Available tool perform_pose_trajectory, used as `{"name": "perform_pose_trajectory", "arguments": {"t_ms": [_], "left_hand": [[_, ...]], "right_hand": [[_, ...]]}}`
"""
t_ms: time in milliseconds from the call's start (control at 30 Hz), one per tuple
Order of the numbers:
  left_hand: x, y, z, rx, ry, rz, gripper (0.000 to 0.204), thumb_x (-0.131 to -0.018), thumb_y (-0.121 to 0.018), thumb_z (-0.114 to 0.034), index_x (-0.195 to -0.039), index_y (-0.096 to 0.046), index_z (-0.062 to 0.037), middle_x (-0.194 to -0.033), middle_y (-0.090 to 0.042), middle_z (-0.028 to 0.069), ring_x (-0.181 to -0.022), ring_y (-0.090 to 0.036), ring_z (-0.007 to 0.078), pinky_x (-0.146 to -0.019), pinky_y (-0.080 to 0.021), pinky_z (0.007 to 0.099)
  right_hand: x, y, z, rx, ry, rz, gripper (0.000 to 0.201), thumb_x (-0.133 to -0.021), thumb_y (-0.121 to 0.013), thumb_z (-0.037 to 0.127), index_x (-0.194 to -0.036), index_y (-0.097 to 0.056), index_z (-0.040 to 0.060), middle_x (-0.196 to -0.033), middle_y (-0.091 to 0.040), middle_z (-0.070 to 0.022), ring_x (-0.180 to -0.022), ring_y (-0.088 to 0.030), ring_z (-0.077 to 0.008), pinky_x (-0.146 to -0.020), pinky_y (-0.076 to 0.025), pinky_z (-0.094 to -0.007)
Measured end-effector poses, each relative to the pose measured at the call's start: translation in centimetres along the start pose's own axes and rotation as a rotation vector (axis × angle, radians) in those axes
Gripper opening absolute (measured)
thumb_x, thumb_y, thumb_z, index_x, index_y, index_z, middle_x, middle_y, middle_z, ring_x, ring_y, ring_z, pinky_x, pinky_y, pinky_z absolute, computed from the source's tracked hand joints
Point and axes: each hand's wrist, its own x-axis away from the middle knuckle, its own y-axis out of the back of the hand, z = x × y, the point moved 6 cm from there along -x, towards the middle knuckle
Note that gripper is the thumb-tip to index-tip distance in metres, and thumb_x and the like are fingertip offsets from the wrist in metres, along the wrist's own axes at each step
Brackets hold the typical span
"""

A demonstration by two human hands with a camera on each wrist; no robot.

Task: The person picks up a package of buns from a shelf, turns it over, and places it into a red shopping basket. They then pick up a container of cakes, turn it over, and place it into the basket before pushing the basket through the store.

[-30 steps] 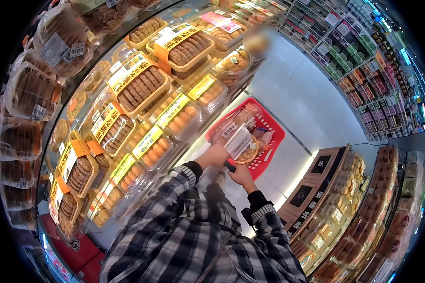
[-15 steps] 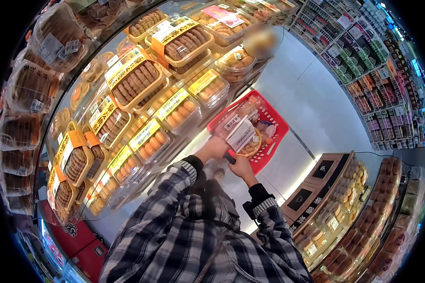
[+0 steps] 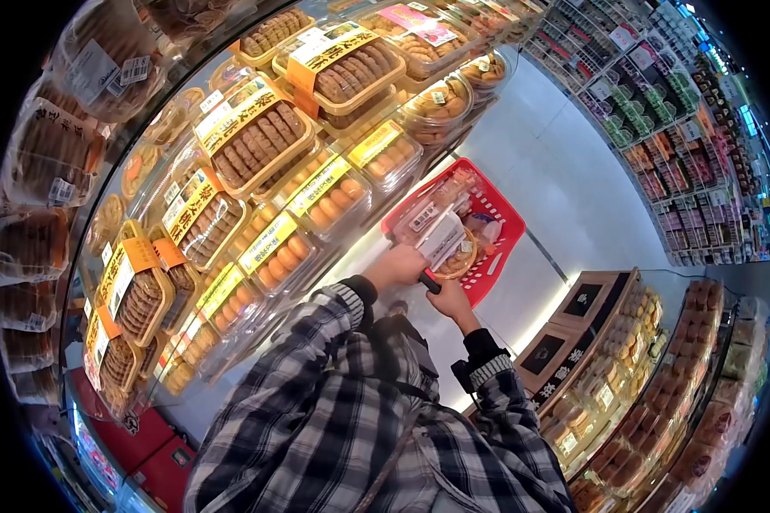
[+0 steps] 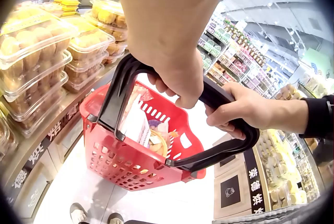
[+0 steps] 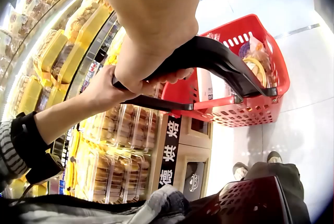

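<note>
Both hands grip the black handle of a red shopping basket, which hangs in front of the body. In the left wrist view my left hand comes from above with fingers curled round the bar. My right hand wraps the same bar close beside it, thumb over the top. Inside the basket lie clear packs of food, one with a white label, and a round tub with a yellowish rim. The handle and hands cover part of the contents.
A bakery counter with stacked clear boxes of cookies and buns runs along the left. Another wood-fronted bakery stand is at the lower right. Tall shelves of packaged goods rise beyond the pale tiled floor.
Both hands keep their grip on the handle. In the head view, the basket and hands have shifted slightly right and up. A blurred patch at the counter's far end is gone.
</note>
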Motion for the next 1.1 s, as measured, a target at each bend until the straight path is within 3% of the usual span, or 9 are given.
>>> {"name": "perform_pose_trajectory", "arguments": {"t_ms": [67, 300, 667, 767, 867, 967, 1100], "left_hand": [[0.4, 0.1, -0.2, 0.022, -0.051, -0.070, 0.013, -0.061, -0.060, -0.020, -0.068, -0.061, -0.0087, -0.063, -0.060, 0.0129, -0.062, -0.061, 0.0304, -0.057, -0.048, 0.0390], [0.4, -1.3, -0.1, -0.029, -0.066, 0.033, 0.014, -0.060, -0.060, -0.019, -0.065, -0.064, -0.0071, -0.065, -0.062, 0.0138, -0.065, -0.062, 0.0299, -0.059, -0.049, 0.0384], [2.2, -0.9, -0.8, -0.032, -0.122, 0.131, 0.014, -0.057, -0.062, -0.018, -0.064, -0.064, -0.0060, -0.063, -0.061, 0.0126, -0.063, -0.061, 0.0295, -0.058, -0.049, 0.0375], [3.0, -0.6, -1.0, 0.035, -0.161, 0.096, 0.012, -0.055, -0.061, -0.016, -0.062, -0.064, -0.0058, -0.060, -0.060, 0.0116, -0.061, -0.061, 0.0285, -0.057, -0.049, 0.0372], [2.8, -3.0, -0.3, 0.065, -0.156, -0.015, 0.009, -0.055, -0.061, -0.014, -0.060, -0.063, -0.0063, -0.060, -0.060, 0.0109, -0.060, -0.061, 0.0280, -0.055, -0.049, 0.0372], [3.3, -2.3, -0.7, 0.075, -0.167, 0.037, 0.008, -0.056, -0.061, -0.012, -0.061, -0.062, -0.0065, -0.061, -0.060, 0.0102, -0.062, -0.061, 0.0273, -0.055, -0.049, 0.0366], [4.0, 0.2, -1.2, 0.081, -0.237, -0.035, 0.011, -0.057, -0.061, -0.015, -0.065, -0.059, -0.0072, -0.063, -0.059, 0.0104, -0.063, -0.061, 0.0270, -0.055, -0.048, 0.0368]], "right_hand": [[0.1, -0.4, -0.1, 0.015, -0.013, -0.017, 0.028, -0.065, -0.059, 0.020, -0.082, -0.061, -0.0013, -0.067, -0.057, -0.0232, -0.066, -0.059, -0.0357, -0.062, -0.045, -0.0401], [0.7, -1.4, -0.5, 0.030, -0.089, 0.020, 0.034, -0.066, -0.059, 0.025, -0.091, -0.063, 0.0031, -0.071, -0.059, -0.0229, -0.071, -0.059, -0.0363, -0.067, -0.047, -0.0432], [2.2, -2.9, 0.4, 0.003, -0.075, -0.011, 0.026, -0.067, -0.060, 0.023, -0.079, -0.061, 0.0002, -0.067, -0.057, -0.0223, -0.066, -0.058, -0.0369, -0.061, -0.046, -0.0429], [2.7, -3.3, 0.8, -0.042, -0.072, -0.051, 0.024, -0.067, -0.060, 0.022, -0.076, -0.060, 0.0001, -0.065, -0.056, -0.0219, -0.065, -0.057, -0.0371, -0.059, -0.045, -0.0430], [2.9, -3.4, 1.2, -0.026, -0.097, -0.035, 0.023, -0.067, -0.060, 0.022, -0.074, -0.059, 0.0002, -0.064, -0.056, -0.0220, -0.064, -0.057, -0.0379, -0.059, -0.044, -0.0436], [3.2, -3.7, 1.4, -0.027, -0.120, -0.040, 0.021, -0.067, -0.060, 0.021, -0.070, -0.057, 0.0000, -0.063, -0.055, -0.0219, -0.064, -0.056, -0.0389, -0.058, -0.044, -0.0445], [3.4, -3.5, 2.2, -0.042, -0.138, -0.049, 0.021, -0.066, -0.061, 0.021, -0.069, -0.056, 0.0013, -0.065, -0.056, -0.0205, -0.066, -0.055, -0.0387, -0.059, -0.044, -0.0447]]}}
